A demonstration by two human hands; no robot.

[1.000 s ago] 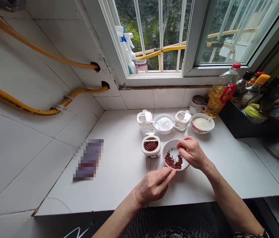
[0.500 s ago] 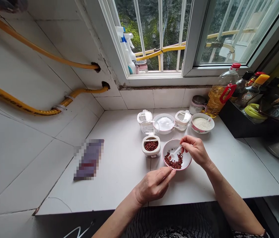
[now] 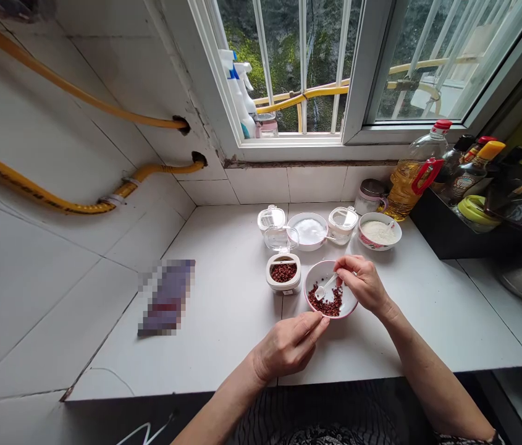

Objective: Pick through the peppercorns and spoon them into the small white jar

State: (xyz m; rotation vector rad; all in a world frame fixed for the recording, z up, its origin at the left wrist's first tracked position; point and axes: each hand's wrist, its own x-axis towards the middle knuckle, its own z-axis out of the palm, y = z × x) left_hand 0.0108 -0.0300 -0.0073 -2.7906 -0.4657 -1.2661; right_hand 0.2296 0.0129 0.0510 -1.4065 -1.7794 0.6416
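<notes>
My right hand (image 3: 363, 285) pinches the handle of a small white spoon (image 3: 320, 292), whose scoop rests low in a white bowl with a pink rim (image 3: 352, 303). Dark red peppercorns (image 3: 332, 308) lie scattered over the bottom of this bowl. At its near edge, my left hand (image 3: 291, 347) grips the rim between thumb and fingers. Just left of the bowl stands a seasoning jar (image 3: 283, 287) with its clear lid raised, filled with the same red peppercorns.
Behind are a bowl of white granules (image 3: 307, 231), two lidded jars, one of them a clear jar (image 3: 343, 226), and a bowl of pale grains (image 3: 380, 232). An oil bottle (image 3: 402, 185) and a black rack (image 3: 441, 232) stand right. A blurred purple packet (image 3: 168, 300) lies left.
My right hand has shifted slightly left with the spoon, whose scoop moves a little within the bowl. My left hand stays on the rim.
</notes>
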